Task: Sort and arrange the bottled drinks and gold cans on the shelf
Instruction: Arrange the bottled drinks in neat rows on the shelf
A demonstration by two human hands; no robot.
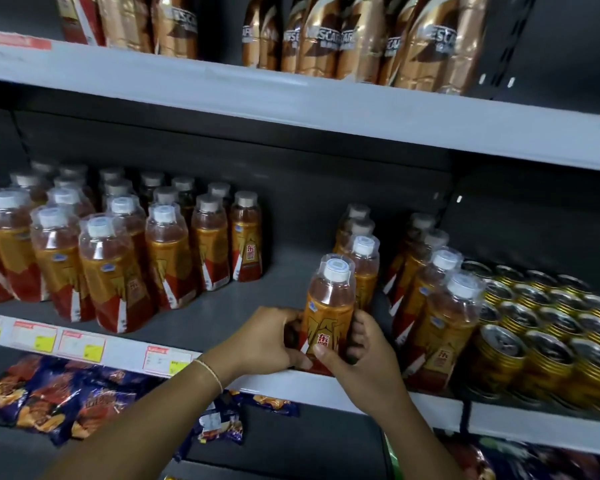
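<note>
Two hands hold one bottle (329,306). The left hand (267,341) curls round its left side and the right hand (364,355) curls round its right side. It stands upright at the front edge of the shelf (284,282). A row of bottles (440,306) stands just right of the right hand, with gold cans (551,341) beyond. A big group of bottles (118,254) stands well left of the left hand. Snack bags (66,400) lie below the left arm.
</note>
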